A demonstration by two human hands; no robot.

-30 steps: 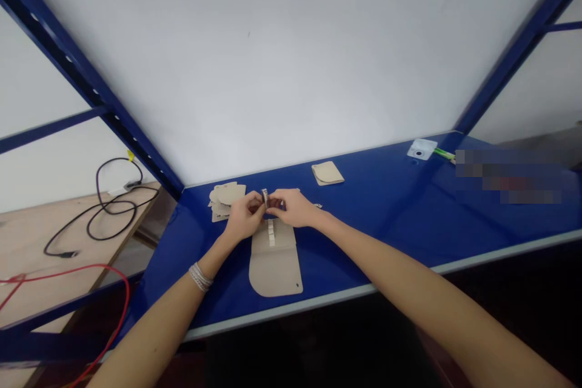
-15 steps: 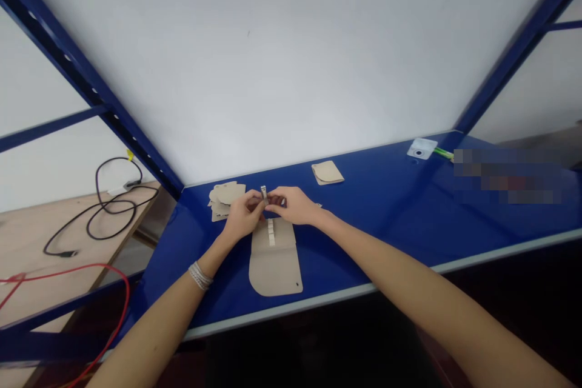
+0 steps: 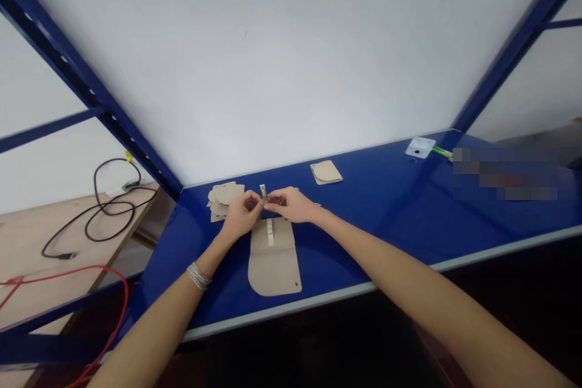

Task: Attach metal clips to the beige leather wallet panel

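Head view: the left hand (image 3: 240, 216) and right hand (image 3: 293, 205) meet, fingertips pinching a small silvery tool (image 3: 262, 191) upright between them, above the far end of an unfolded tan case (image 3: 274, 271) on the blue counter (image 3: 386, 200). Stacked tan pieces (image 3: 228, 193) lie just left; a folded tan piece (image 3: 326, 172) rests far right of them.

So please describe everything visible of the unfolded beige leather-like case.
The beige, leather-like case lies unfolded on the blue table, near its front edge. Below its crease, one corner is broadly rounded; another bears a dark mark. A pale segmented strip runs up the far half. The left hand and right hand partly hide its far end; contact is unclear.
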